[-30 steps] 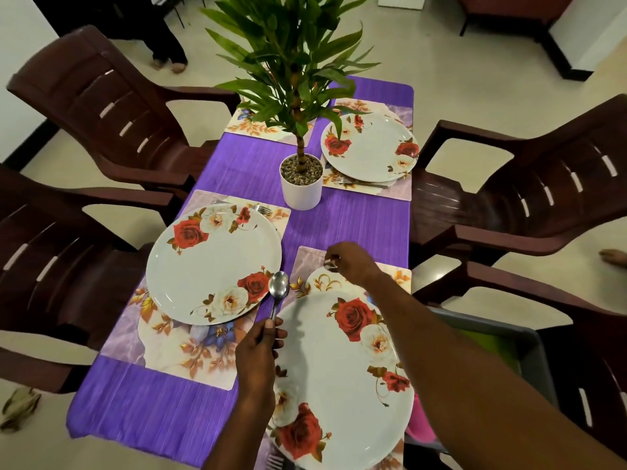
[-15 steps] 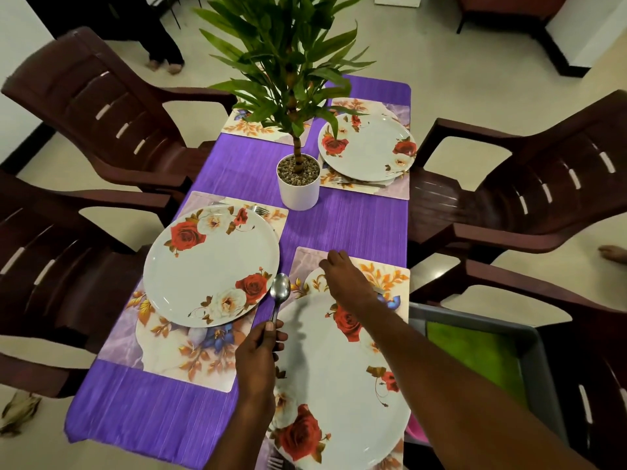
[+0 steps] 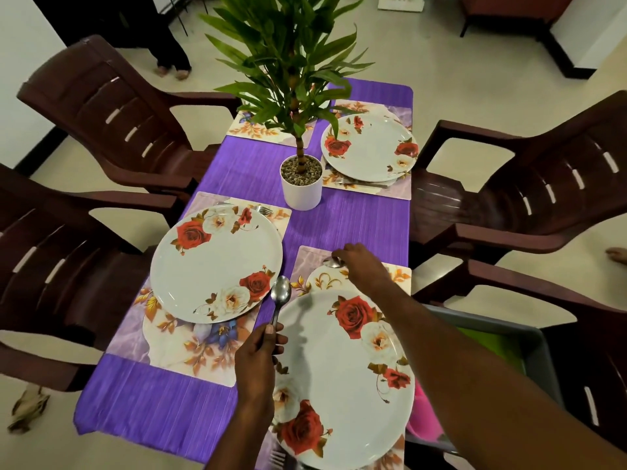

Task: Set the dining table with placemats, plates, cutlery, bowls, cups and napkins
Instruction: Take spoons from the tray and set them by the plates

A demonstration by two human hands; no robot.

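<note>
At the lower centre of the frame the left hand (image 3: 258, 351) is curled round the handle of a steel spoon (image 3: 279, 298), whose bowl points up the frame and lies between the two nearest plates. Further up and to the right, the right hand (image 3: 364, 266) reaches over the near rose-patterned plate (image 3: 342, 378) and pinches a second spoon (image 3: 333, 262), only its bowl showing, down at the far edge of the floral placemat (image 3: 400, 276) under that plate. To the left sits another rose-patterned plate (image 3: 217, 262) on its own placemat (image 3: 183, 344), with fork tines (image 3: 264, 210) peeping out at its upper edge. In the upper right of the desk a third plate (image 3: 369, 147) rests on a placemat with a fork (image 3: 342, 180) just below its rim, and a bare placemat (image 3: 258, 130) lies in the upper left, partly behind the leaves. A potted plant (image 3: 301, 179) in a white pot stands on the purple tablecloth (image 3: 356, 222) at the middle of the desk. Brown plastic chairs (image 3: 112, 120) ring the desk, and a grey bin (image 3: 515, 334) with green inside sits at the lower right.
</note>
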